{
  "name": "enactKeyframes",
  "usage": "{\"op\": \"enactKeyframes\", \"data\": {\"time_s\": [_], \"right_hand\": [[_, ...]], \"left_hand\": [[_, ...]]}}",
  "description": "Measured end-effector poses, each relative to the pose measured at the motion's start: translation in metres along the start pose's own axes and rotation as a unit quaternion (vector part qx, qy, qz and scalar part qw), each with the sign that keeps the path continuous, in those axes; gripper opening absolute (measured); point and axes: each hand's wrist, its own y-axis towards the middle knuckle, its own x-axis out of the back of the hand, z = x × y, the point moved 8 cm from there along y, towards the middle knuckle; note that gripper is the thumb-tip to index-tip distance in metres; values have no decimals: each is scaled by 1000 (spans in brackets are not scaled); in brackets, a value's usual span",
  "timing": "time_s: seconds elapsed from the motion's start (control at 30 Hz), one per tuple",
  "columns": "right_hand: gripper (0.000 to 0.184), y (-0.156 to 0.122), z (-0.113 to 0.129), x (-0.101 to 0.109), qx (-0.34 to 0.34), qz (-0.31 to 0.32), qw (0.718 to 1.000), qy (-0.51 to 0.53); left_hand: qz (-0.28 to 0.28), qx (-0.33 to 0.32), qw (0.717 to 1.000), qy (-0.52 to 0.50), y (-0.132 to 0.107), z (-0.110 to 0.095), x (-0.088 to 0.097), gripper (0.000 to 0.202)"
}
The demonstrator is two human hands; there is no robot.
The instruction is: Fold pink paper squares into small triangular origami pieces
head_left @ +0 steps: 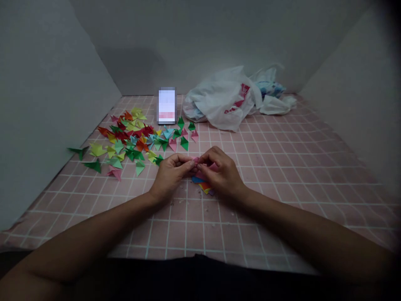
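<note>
Right now both hands meet at mid-bench: the left hand (171,171) and the right hand (222,173) are each pinched shut on the small pink folded paper piece (196,160), fingertips almost touching. The piece sits between them, just off the bench, its long axis running side to side from one hand to the other, so neither hand is nearer. Directly below lies a short stack of coloured paper sheets (202,184) on the pink gridded bench cloth (282,167). Off to the left, well apart, spreads the scatter of folded coloured paper triangles (134,140). Further back stands a blurred phone screen (166,105), beside a white plastic bag (219,102) whose red print is unreadable.
</note>
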Motion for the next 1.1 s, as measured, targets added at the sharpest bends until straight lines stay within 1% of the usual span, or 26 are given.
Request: {"op": "enactKeyframes", "data": {"time_s": [0.17,0.43,0.67,0.83,0.9,0.97,1.1], "right_hand": [[17,-2,-4,0,-38,-10,999,32],[15,-5,-13,-2,-100,-17,993,61],[13,-7,-15,-1,-124,-34,990,58],[11,-13,-26,-7,-191,-27,974,117],[11,-14,-28,-10,-207,-23,968,137],[12,-13,-29,-10,-208,-21,965,158],[11,-8,-27,-8,-177,-34,962,202]], "left_hand": [[3,1,1000,-3,-1,2,-1,27],[4,-32,999,34,-6,-4,-3,22],[3,-62,996,61,-5,-9,-5,19],[4,-66,994,82,-5,-9,-6,17],[0,-68,994,82,-5,-10,-5,17],[-6,-63,995,76,-5,-12,-5,18],[-18,-37,998,51,-4,-12,-1,22]]}}
